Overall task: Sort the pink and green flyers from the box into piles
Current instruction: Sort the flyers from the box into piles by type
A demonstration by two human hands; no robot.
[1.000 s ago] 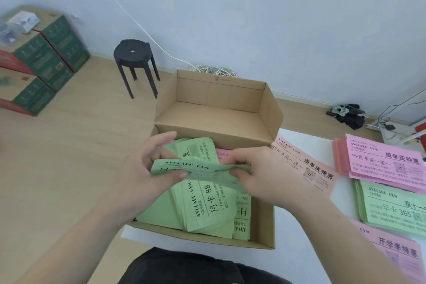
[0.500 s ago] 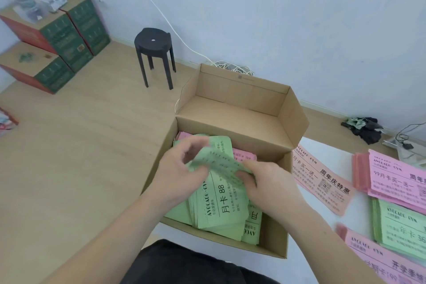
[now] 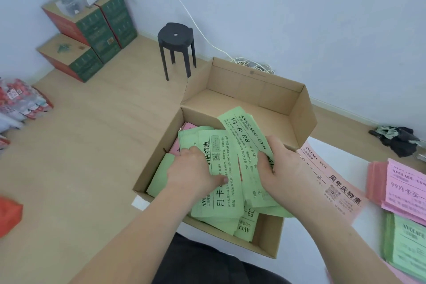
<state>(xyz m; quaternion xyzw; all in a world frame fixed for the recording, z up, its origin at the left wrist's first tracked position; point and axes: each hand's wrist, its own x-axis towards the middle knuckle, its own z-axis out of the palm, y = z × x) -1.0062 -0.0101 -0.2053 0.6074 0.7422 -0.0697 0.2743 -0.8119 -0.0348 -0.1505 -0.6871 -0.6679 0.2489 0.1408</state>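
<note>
Two hands are being held inside the cardboard box, which is sitting at the edge of the white surface. The green flyers heaped in the box are being gripped by the left hand, its fingers curled over their far edge and its thumb pressed on top. A tilted flyer is being pinched by the curled fingers of the right hand. A pink flyer is lying just beside the box, with a pink pile and a green pile lying further right.

Open-topped box, upright lid behind, pink pile rightward.
</note>
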